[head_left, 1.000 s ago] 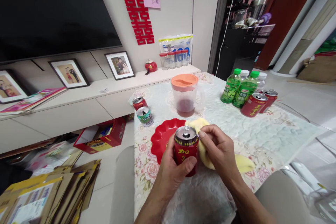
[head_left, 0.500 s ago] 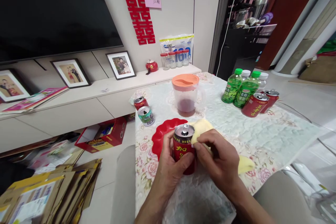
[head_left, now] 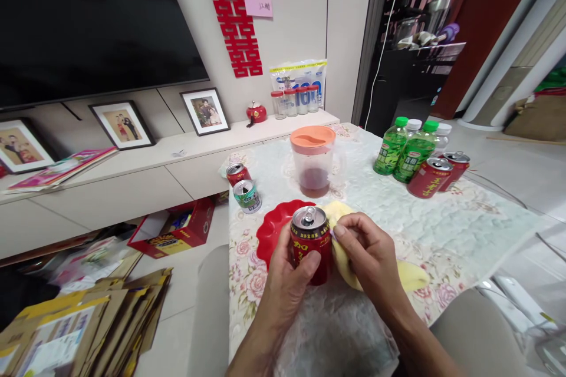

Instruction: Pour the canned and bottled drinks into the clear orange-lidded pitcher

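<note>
My left hand [head_left: 289, 274] is wrapped round a red drink can [head_left: 322, 250], its thumb across the front. The can stands upright in the grip, its ring-pull top showing. On the can's right, my right hand [head_left: 369, 253] pinches a pale yellow cloth [head_left: 342, 259] between thumb and fingers. Part of the cloth hangs below that hand, and another end lies on the table to the right. Behind the can is a red scalloped dish [head_left: 270, 230], partly covered by the left hand and can.
A pitcher [head_left: 313, 165] with an orange lid and dark liquid stands beyond the dish. To its left are a small green can [head_left: 246, 196] and a red can [head_left: 237, 173]. Green-capped bottles [head_left: 413, 156] and red cans [head_left: 430, 178] stand at the right. Flowered cloth [head_left: 247, 271] covers the table.
The can has turned in my left hand and its top now faces me less tilted. My right hand has shifted slightly, with more of the yellow cloth showing below it.
</note>
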`<action>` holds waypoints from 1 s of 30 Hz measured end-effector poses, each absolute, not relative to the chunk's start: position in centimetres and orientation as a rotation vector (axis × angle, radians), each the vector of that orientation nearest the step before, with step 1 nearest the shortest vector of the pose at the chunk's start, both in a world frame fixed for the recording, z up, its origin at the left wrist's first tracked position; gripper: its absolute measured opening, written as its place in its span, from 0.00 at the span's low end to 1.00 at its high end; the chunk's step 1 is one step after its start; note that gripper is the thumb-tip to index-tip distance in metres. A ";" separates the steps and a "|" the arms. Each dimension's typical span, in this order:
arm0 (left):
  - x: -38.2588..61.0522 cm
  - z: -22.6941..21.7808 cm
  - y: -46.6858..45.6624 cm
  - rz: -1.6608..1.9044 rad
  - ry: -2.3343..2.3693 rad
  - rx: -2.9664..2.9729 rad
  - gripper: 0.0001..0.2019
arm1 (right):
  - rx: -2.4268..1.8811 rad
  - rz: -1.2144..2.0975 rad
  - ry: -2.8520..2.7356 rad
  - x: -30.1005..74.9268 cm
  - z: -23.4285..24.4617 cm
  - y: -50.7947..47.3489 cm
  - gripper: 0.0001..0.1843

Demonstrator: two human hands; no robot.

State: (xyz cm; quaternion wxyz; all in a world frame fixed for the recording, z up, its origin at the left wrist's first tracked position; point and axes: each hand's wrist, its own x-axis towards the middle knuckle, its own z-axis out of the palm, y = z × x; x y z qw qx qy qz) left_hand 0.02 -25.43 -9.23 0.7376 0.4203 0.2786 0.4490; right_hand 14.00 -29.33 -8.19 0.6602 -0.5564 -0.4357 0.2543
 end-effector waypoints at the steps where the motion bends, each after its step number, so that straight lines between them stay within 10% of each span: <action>1: 0.0 -9.3 -25.4 0.979 0.613 0.930 0.37 | -1.252 0.517 -1.044 13.8 -7.9 -29.7 0.10; 7: 0.1 -9.8 -25.1 0.976 0.585 0.945 0.34 | -1.167 0.163 -1.382 13.7 -7.2 -30.1 0.06; 16: -0.3 -9.4 -24.4 1.166 0.661 0.843 0.38 | -1.380 0.851 -1.521 15.5 -7.9 -29.2 0.08; 30: -0.2 -9.7 -25.5 0.992 0.651 1.002 0.37 | -1.182 0.734 -1.026 14.6 -7.2 -30.3 0.12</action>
